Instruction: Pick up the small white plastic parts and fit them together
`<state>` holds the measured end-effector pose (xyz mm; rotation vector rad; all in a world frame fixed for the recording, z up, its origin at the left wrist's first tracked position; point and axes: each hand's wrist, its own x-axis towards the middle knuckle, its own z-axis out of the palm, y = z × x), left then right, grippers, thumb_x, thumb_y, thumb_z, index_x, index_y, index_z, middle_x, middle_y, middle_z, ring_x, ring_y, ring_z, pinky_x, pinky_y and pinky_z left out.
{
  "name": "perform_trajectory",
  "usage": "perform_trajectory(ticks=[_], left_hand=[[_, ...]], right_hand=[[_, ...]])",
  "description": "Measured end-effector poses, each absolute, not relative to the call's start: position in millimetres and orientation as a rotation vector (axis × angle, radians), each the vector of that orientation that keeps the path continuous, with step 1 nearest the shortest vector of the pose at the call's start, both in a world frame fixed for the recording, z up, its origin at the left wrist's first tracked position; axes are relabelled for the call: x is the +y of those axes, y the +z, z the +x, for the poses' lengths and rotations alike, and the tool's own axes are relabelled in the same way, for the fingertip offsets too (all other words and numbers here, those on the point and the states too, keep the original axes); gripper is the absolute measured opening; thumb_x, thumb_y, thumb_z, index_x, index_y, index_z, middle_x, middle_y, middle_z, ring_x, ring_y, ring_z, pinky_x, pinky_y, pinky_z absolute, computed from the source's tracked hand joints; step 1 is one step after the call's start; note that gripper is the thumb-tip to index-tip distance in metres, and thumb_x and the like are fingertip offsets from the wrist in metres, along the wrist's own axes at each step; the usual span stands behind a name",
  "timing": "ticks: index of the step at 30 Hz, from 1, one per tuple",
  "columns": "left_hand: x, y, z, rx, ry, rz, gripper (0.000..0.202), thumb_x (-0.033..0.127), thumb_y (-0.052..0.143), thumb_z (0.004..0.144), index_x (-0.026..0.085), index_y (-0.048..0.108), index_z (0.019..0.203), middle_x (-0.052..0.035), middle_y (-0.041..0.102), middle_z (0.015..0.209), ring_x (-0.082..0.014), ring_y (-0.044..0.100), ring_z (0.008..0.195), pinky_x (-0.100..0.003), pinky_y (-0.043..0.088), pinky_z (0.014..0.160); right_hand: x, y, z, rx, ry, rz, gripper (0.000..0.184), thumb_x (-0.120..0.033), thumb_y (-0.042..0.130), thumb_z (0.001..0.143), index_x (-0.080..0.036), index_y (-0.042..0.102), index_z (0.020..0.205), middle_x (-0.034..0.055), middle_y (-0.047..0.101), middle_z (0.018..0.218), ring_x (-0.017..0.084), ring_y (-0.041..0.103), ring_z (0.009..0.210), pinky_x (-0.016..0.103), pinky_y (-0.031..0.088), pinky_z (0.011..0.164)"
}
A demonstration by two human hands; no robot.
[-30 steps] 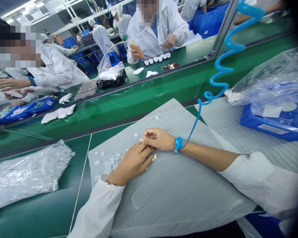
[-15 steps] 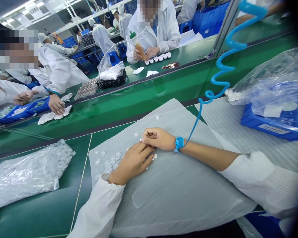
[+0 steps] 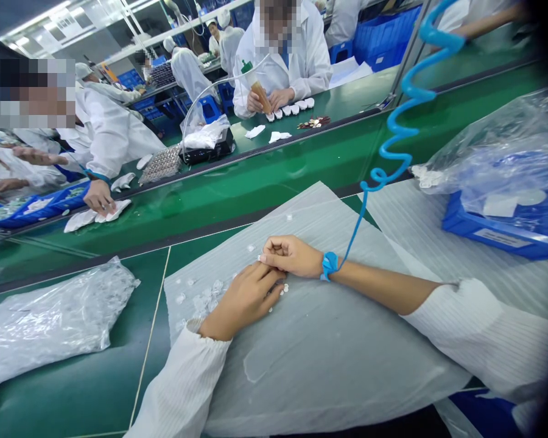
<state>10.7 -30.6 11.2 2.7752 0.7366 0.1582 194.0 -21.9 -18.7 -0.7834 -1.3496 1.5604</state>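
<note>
My right hand (image 3: 291,255) is closed, with the fingers curled and the thumb pressed to them. A small white piece (image 3: 259,258) shows at the thumb tip, too small to name its kind. Just below and left, my left hand (image 3: 244,298) lies palm down on the translucent sheet (image 3: 329,353), its fingers stretched toward the right hand and touching it; some fingertips are hidden. Small white discs (image 3: 285,288) lie beside the left fingertips. Clear, thin scraps (image 3: 207,295) are scattered behind the left hand. A blue wrist strap (image 3: 329,266) circles my right wrist.
A coiled blue cord (image 3: 395,131) runs up from the strap. At left lies a filled plastic bag (image 3: 55,316); at right stands a blue bin (image 3: 497,225) with plastic bags. Across the green divider (image 3: 256,182), co-workers handle white parts (image 3: 296,108) and a bottle (image 3: 260,97).
My hands hold almost the same pose. The coiled cord has swung left. The co-worker at left has raised one hand and shifted the other over the white pieces.
</note>
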Motion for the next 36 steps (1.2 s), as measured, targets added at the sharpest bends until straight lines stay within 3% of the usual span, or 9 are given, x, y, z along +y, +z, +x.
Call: perform_trajectory(ticks=[36], left_hand=[[-30.2,8.9,9.2,0.736,0.162,2.778,0.023,0.029,0.046,0.099,0.017,0.062,0.112,-0.0109,0.064,0.108,-0.0260,0.061,0.097,-0.042,0.053,0.083]], right_hand=[[-23.0,-17.0,193.1,-1.340,1.577,-0.777,0.040,-0.052,0.073,0.079,-0.018,0.052,0.076,-0.0079,0.049,0.057,0.008,0.042,0.050,0.022,0.032,0.046]])
